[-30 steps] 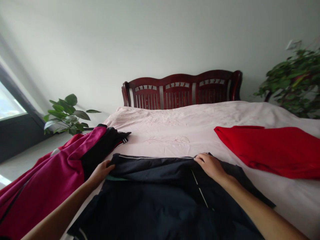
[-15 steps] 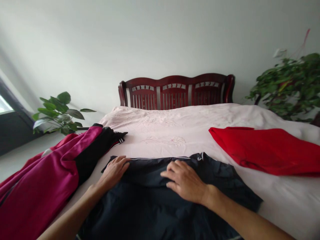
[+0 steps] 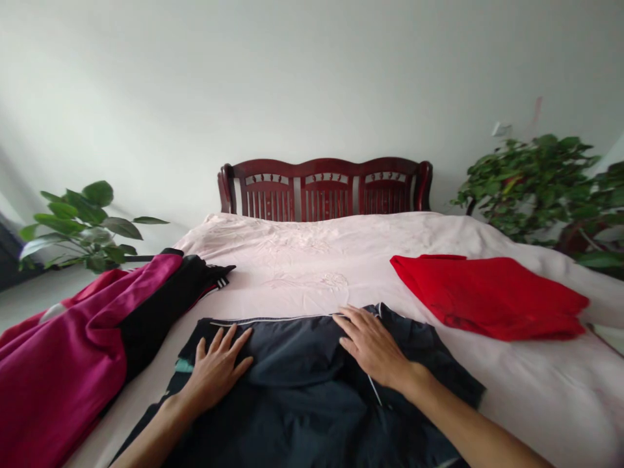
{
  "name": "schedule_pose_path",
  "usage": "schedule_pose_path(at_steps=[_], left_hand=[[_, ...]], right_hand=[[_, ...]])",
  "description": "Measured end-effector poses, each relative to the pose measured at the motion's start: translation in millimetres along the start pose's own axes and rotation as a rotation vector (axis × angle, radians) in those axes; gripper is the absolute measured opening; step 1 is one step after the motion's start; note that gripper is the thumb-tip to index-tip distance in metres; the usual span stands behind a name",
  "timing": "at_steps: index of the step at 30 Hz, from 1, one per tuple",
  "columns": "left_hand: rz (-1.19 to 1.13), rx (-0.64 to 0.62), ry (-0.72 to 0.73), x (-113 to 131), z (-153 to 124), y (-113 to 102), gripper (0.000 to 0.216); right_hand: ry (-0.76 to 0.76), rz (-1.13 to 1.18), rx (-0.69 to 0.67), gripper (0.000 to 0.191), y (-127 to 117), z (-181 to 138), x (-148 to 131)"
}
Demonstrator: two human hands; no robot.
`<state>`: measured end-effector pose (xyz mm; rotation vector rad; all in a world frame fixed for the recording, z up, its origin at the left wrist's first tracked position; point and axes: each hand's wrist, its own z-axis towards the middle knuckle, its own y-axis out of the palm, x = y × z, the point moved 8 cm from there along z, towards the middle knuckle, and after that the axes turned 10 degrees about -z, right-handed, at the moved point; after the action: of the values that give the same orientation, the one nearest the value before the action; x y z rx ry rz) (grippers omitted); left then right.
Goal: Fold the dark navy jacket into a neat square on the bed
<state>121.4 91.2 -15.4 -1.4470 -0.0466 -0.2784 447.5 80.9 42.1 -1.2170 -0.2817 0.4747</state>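
A dark navy zip jacket [image 3: 297, 377] lies spread on the bed, with a thin white piping line along its far fold and a teal lining patch at the left. My left hand [image 3: 217, 367] rests flat on it with the fingers spread. My right hand [image 3: 373, 348] lies open on its far right part, the fingertips near the piped edge. Neither hand grips the cloth. The lower part of the jacket runs out of the bottom of the picture.
A magenta and black sports jacket [image 3: 63, 364] lies at the bed's left side, and a folded red garment [image 3: 487, 296] lies to the right. The bed has a pale pink cover [image 3: 292, 260] and a dark red wooden headboard [image 3: 324, 192]. Leafy potted plants [image 3: 82, 227] stand on both sides.
My hands have gone from holding the jacket's far edge to lying flat on it, and the far fold now lies smoother. The whole scene has shifted left in the picture as my head turned.
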Motion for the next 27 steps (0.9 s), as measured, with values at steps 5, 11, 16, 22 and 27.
schedule_pose_path(at_steps=[5, 11, 16, 22, 27], left_hand=[[0.025, 0.043, -0.028, -2.1, -6.9, 15.3, 0.059], [0.049, 0.024, -0.049, -0.4, -5.7, 11.5, 0.059], [0.046, 0.016, -0.051, -0.6, -5.7, 12.4, 0.059], [-0.013, 0.025, -0.057, -5.2, -5.9, 14.1, 0.060], [-0.029, 0.021, -0.079, -5.4, -5.8, 12.0, 0.062]], right_hand=[[0.102, 0.034, -0.136, 0.055, 39.6, -14.4, 68.6], [0.214, -0.051, 0.008, 0.039, 10.9, -14.0, 104.8], [0.092, -0.130, -0.046, 0.022, 1.0, -4.1, 95.0], [0.095, -0.229, -0.164, 0.026, 17.9, 7.0, 103.2], [0.165, -0.225, -0.241, 0.029, 14.5, 16.0, 111.6]])
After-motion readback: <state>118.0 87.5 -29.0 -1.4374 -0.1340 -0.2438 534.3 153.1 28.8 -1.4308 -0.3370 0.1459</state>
